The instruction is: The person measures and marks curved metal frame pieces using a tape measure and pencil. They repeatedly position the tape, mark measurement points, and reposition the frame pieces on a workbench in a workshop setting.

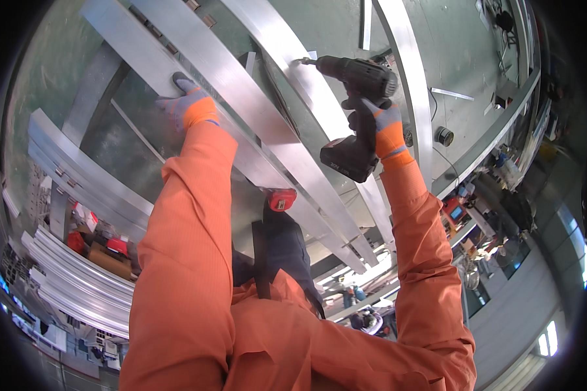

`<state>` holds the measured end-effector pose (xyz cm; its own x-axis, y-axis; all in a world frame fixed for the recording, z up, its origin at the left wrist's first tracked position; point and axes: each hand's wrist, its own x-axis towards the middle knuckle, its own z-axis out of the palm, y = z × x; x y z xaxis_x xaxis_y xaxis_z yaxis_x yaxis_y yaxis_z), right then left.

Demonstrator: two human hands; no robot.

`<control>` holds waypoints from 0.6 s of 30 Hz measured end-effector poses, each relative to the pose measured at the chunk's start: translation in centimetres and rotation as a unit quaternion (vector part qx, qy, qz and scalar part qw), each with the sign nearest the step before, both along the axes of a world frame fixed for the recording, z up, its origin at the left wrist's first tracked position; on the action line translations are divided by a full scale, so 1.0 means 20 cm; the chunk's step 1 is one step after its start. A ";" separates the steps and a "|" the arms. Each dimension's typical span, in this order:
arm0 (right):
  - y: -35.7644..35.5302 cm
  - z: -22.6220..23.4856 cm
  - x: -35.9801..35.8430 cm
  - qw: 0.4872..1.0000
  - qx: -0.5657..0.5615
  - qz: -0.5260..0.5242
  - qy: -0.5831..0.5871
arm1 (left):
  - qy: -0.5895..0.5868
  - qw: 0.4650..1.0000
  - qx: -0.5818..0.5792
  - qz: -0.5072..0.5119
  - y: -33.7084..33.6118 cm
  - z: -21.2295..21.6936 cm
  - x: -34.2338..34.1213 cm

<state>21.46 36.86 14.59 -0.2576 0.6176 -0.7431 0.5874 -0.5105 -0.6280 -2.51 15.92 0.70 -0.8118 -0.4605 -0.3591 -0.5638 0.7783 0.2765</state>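
Note:
My left hand (pixel 192 107), in a grey and orange glove, grips the edge of a long silvery metal beam (pixel 137 55). One finger lies on the beam's top face and the others go round its left side, partly hidden. In my right hand (pixel 386 127), gloved alike, is a black cordless drill (pixel 359 73), its battery pack low and to the left. The drill's tip points left and lies over another metal beam (pixel 277 39); whether it touches is unclear. Between the two runs a third parallel beam (pixel 209 72).
A curved-looking metal beam (pixel 404 58) stands right of the drill. At my waist is a red tape measure (pixel 282 199). Stacked metal profiles (pixel 78 280) lie at the lower left, near a cardboard box (pixel 109 259). A small round black object (pixel 444 135) rests on the green surface at right.

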 end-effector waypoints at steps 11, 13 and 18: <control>0.06 -0.05 0.03 0.996 -0.014 0.088 -0.024 | -0.047 0.999 0.007 -0.008 0.00 0.08 -0.01; 0.06 -0.03 0.03 0.997 -0.020 0.078 -0.014 | -0.022 1.000 -0.016 -0.012 -0.01 0.02 -0.01; 0.03 0.06 -0.03 0.917 0.194 0.338 -0.089 | -0.020 1.000 -0.019 -0.007 -0.04 -0.05 0.00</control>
